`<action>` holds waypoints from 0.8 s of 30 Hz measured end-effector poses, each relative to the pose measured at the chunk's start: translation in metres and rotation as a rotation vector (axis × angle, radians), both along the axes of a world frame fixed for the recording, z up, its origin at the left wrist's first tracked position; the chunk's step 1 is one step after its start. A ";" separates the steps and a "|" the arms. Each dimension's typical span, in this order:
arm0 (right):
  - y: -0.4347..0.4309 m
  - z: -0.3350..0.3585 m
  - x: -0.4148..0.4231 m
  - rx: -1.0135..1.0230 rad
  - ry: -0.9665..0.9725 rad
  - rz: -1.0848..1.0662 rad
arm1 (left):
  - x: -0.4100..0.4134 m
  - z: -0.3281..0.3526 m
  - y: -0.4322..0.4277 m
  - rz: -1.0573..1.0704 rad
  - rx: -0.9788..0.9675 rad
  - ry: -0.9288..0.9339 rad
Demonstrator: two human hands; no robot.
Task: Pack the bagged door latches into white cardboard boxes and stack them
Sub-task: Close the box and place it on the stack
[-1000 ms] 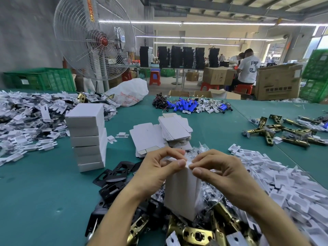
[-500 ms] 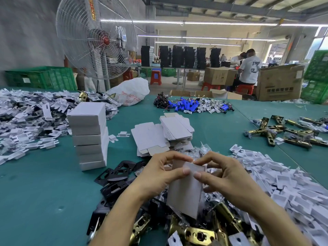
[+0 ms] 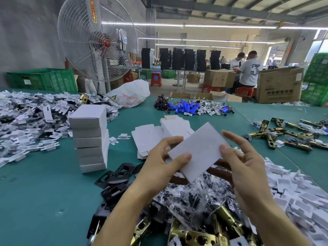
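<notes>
White cardboard box held up over the latch heap

Nearest the camera, bare brass latches (image 3: 221,217) and bagged door latches (image 3: 195,197) lie heaped on the green table (image 3: 35,201), within easy reach for packing. Just above the heap, the white cardboard box (image 3: 197,150) is held tilted, its flaps apparently shut. The left hand (image 3: 165,162) pinches its lower left end, thumb on the front face and fingers behind, so it seems to carry the weight. The right hand (image 3: 248,167) is loose and spread, with only the thumb tip touching the box's right edge, likely steadying it. Whether a latch is inside cannot be seen.

Black metal plates (image 3: 115,176) spill left of the heap, and white card inserts (image 3: 292,192) pile up to the right. Beyond the hands lie flat box blanks (image 3: 147,137). To the left stands a stack of closed boxes (image 3: 90,137), the probable destination. The way there passes over the plates, but nothing tall blocks it.

Farther off are loose brass latches (image 3: 284,134) to the right, blue batteries (image 3: 186,109), a large fan (image 3: 97,41) and seated workers (image 3: 248,71).
</notes>
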State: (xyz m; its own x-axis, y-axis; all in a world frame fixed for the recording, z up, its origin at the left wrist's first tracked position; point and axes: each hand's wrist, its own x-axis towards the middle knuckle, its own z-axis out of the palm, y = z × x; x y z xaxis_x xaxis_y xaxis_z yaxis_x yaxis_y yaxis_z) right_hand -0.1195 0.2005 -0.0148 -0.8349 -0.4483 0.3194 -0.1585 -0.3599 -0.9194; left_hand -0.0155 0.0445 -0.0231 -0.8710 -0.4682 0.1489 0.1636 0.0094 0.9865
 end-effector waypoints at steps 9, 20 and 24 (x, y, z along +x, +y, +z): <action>-0.018 -0.007 0.034 0.285 0.169 0.231 | 0.002 0.023 0.003 0.231 0.291 0.042; -0.011 -0.002 0.018 0.452 -0.245 0.247 | 0.009 0.026 0.017 0.342 -0.476 -0.218; -0.011 -0.009 0.017 0.522 -0.400 0.401 | 0.010 0.031 0.022 0.271 -0.535 -0.278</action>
State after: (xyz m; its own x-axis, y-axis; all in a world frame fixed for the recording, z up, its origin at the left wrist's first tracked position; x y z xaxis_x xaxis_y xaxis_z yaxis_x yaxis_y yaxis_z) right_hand -0.1025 0.1897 -0.0241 -0.5845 -0.7504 -0.3088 0.2725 0.1770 -0.9457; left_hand -0.0051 0.0666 0.0080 -0.7724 -0.6000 0.2086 -0.1738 0.5154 0.8391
